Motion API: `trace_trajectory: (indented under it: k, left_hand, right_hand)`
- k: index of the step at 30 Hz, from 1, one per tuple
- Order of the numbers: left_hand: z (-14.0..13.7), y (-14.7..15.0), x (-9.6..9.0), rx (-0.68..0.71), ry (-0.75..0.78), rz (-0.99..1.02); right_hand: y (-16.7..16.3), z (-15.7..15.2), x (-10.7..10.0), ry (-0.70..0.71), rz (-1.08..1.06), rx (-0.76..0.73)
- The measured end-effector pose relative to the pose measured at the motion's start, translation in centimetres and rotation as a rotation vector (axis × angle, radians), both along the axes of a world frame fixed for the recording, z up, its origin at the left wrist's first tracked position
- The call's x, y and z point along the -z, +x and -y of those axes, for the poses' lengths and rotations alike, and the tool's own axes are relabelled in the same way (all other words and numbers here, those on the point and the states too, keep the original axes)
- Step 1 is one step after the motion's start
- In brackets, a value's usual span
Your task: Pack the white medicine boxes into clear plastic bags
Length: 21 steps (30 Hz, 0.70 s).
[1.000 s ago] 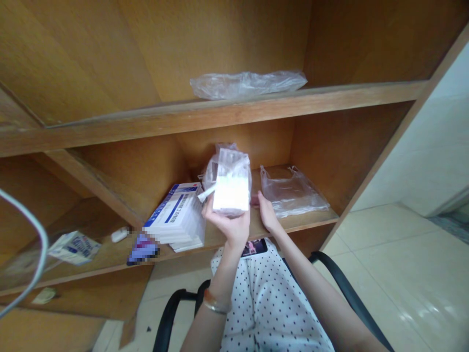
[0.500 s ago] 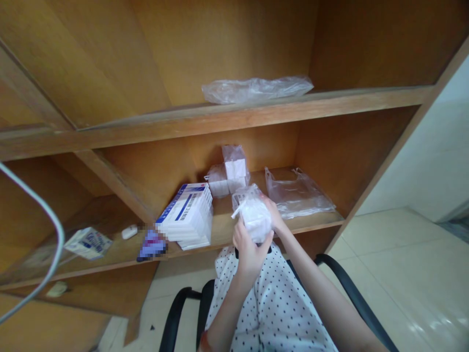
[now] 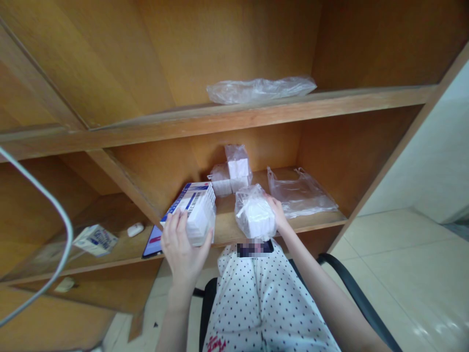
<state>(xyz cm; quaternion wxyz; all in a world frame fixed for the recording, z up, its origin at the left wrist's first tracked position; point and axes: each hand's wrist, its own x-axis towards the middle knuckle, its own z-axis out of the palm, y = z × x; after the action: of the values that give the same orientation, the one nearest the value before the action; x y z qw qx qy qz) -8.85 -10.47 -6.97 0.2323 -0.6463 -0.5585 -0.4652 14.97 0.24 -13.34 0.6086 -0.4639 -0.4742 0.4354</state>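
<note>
My left hand (image 3: 185,249) has its fingers spread at the near end of a stack of blue-and-white boxes (image 3: 200,198). The fingertips overlap the top box, and the thumb is by the stack's right side. With my right hand (image 3: 277,213) I grip a clear plastic bag of white boxes (image 3: 258,217) at the shelf's front edge; the fingers are partly hidden behind it. More white boxes in clear plastic (image 3: 234,171) are piled farther back.
To the right, a flat clear plastic bag (image 3: 298,190) lies on the shelf (image 3: 225,215). Another crumpled plastic bag (image 3: 262,90) rests on the upper shelf. At left are a small printed box (image 3: 95,239), a white object (image 3: 135,230), a phone-like device (image 3: 152,242) and a pale cable (image 3: 60,215).
My left hand has let go of the bagged white boxes and moved left to the box stack. My right hand still holds the bag, which sits in about the same place.
</note>
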Motion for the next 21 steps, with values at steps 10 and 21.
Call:
trace_trajectory:
  k: [10,21]
  left_hand:
    - [-4.1,1.9,3.9,-0.243,0.062,0.131]
    - [-5.5,2.0,4.9,-0.218,0.021,0.253]
  right_hand:
    - [0.1,0.0,0.1,-0.02,0.035,0.007]
    - [0.1,-0.1,0.1,-0.018,0.0,0.005]
